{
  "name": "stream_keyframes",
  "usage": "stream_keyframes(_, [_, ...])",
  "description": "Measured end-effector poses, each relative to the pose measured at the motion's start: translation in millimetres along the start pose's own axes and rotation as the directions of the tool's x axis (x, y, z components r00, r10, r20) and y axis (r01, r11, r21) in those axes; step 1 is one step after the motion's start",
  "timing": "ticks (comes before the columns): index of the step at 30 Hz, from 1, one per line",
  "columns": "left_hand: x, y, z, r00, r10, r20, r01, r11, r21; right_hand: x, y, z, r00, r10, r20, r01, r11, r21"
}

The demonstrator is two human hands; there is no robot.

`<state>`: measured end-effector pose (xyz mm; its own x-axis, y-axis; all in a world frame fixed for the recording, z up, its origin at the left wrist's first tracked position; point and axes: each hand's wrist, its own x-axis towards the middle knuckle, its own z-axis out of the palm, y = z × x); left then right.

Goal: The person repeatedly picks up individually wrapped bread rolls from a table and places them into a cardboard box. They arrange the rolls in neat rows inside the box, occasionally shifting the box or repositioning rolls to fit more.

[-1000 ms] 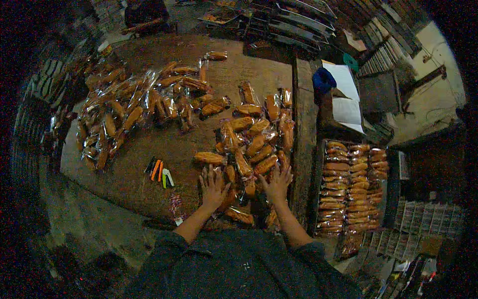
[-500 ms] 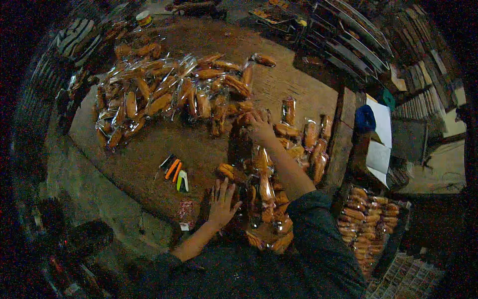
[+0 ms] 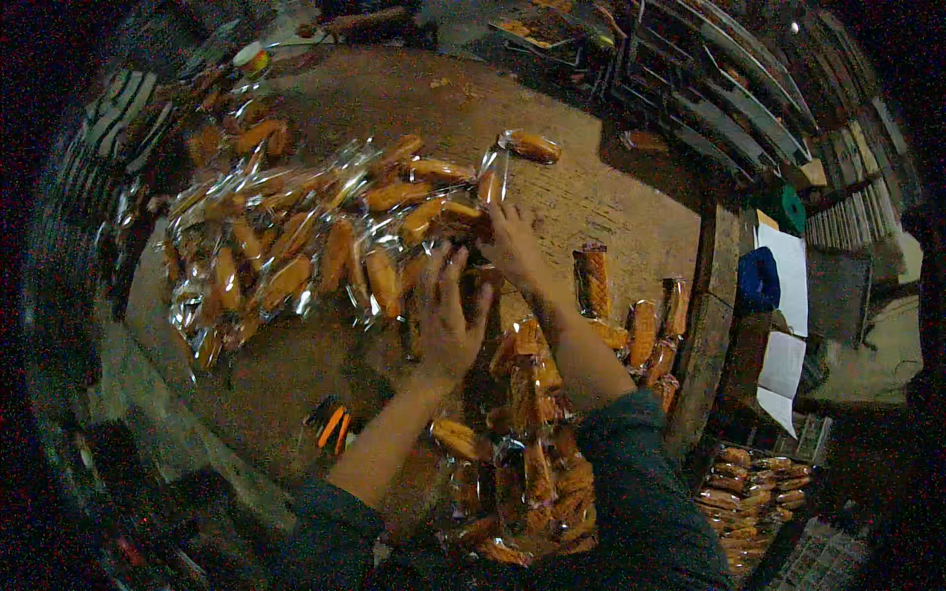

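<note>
Wrapped pastries (image 3: 284, 283) are where it's at here: a big loose pile from the upper left to the center, plus a second heap (image 3: 537, 473) at bottom center, all on a wooden table (image 3: 631, 212).

Only the head view to go on. A second ago both hands were down on the nearer heap; half a second ago only the right had gone up. Now the left hand (image 3: 453, 325) has joined the right hand (image 3: 515, 246) at the pile's right end, mid-frame. So I'd say the handling has moved off the near heap and onto that pile, both hands in on it.

Left fingers look spread, thumb well apart. Right fingertips are over the packets, but it's blurry and dark, so can't tell if they're pinching one. The view's swung round a bit too, fwiw.
</note>
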<state>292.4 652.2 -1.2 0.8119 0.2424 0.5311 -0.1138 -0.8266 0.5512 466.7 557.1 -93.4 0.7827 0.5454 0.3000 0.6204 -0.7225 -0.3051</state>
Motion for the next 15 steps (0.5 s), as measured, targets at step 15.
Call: stream_keyframes(15, [207, -87, 284, 0.915, 0.041, 0.401, -0.223, 0.88, 0.419, 127, 364, -72, 0.956, 0.25, -0.155, -0.283, 0.924, -0.259])
